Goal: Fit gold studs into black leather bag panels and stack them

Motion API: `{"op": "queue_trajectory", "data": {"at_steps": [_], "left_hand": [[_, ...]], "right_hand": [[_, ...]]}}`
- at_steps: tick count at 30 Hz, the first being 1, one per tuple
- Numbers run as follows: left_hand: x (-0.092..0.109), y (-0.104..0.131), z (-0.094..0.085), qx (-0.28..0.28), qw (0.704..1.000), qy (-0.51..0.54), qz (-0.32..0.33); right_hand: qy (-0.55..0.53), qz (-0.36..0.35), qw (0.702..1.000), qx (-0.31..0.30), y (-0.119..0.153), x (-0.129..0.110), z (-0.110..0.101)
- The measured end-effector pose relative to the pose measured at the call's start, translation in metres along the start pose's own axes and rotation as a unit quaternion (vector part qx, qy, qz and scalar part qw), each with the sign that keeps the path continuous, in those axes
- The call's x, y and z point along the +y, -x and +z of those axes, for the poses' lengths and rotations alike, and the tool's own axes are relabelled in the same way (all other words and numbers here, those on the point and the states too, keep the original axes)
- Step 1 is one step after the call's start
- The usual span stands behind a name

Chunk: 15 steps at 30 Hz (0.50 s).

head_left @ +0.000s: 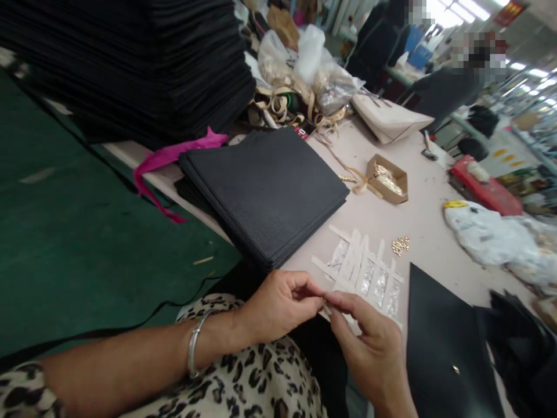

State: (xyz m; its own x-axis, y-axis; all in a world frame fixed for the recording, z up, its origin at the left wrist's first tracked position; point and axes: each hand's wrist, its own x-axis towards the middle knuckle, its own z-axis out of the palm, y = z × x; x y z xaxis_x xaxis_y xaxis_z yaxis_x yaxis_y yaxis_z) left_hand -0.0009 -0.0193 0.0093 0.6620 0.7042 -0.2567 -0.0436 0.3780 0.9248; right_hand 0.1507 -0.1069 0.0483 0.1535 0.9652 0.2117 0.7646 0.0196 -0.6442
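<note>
My left hand (pixel 282 305) and my right hand (pixel 369 342) meet at the table's front edge. The fingers of each are pinched, with the fingertips almost touching. A tiny, possibly gold-coloured piece shows between them, too small to name. Just beyond, strips of white tape (pixel 355 255) lie on the table over shiny clear patches. A stack of black leather-like panels (pixel 274 191) lies to the left. On the right is a flat black panel (pixel 448 342) bearing a small gold metal fitting (pixel 455 369). A little pile of gold metal pieces (pixel 400 245) sits behind the tape.
A cardboard box (pixel 387 180) holds more metal pieces. A tall black stack (pixel 130 64) rises at the back left, near a magenta strip (pixel 174 154). Plastic bags (pixel 304 64), a pale pouch (pixel 389 119) and a white plastic bag (pixel 483 232) surround the work area. People sit farther back.
</note>
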Motion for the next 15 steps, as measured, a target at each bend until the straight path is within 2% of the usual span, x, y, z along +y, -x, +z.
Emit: {"op": "queue_trajectory", "data": {"at_steps": [5, 10, 15], "left_hand": [[-0.003, 0.004, -0.002, 0.013, 0.998, -0.056, 0.036], [-0.002, 0.012, 0.0, -0.011, 0.992, -0.094, 0.08], [-0.005, 0.011, 0.001, 0.031, 0.996, -0.065, 0.049]], "right_hand": [[0.016, 0.0, 1.0, -0.019, -0.002, -0.006, -0.001], [0.046, -0.015, 0.998, -0.034, -0.002, -0.012, -0.002], [0.065, -0.06, 0.995, -0.038, 0.0, -0.016, 0.004]]}}
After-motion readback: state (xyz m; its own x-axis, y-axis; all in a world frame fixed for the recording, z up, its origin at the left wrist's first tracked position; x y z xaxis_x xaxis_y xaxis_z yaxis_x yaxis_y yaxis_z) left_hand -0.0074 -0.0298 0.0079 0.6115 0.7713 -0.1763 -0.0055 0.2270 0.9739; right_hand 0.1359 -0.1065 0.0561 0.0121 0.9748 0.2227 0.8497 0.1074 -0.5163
